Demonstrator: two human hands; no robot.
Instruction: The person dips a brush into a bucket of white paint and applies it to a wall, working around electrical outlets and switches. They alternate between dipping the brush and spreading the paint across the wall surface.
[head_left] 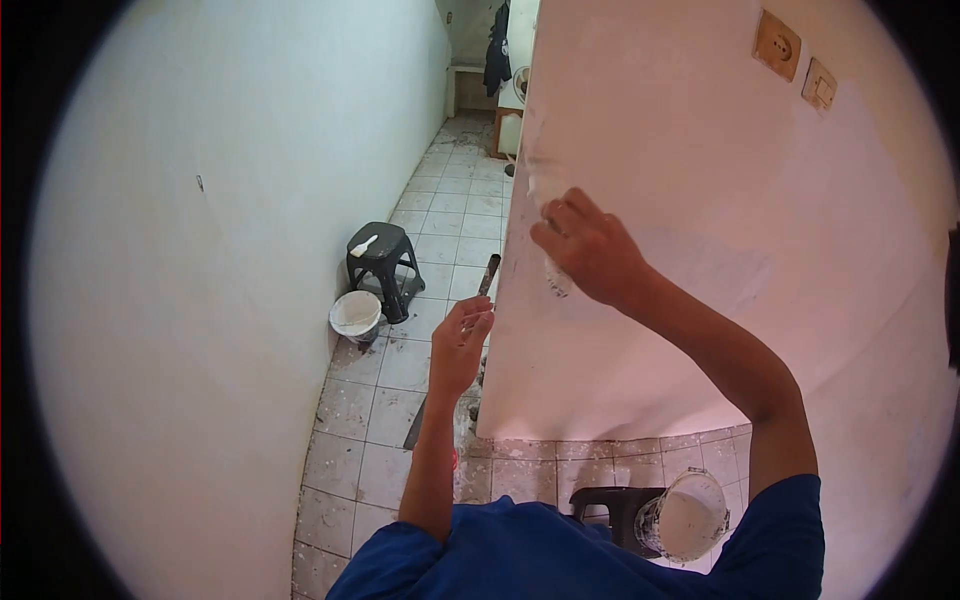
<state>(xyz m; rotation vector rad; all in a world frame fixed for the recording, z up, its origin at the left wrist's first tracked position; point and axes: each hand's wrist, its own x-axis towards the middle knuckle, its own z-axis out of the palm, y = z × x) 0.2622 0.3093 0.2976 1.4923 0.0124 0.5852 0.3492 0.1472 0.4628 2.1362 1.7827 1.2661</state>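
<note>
Two buckets hold white putty, the far bucket [355, 315] beside a black stool [382, 252], the near bucket [690, 518] below, while the right hand [590, 250] grips a putty knife [556, 281] on the pink wall [700, 180] corner and the left hand [460, 345] curls beside it, hold unclear.

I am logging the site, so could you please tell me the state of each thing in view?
Right hand: closed on a scraper, pressed to the pink wall.
Left hand: fingers curled, grip unclear.
Far bucket: open, upright.
Near bucket: open, white filler inside.
Far stool: upright, something white on top.
</note>
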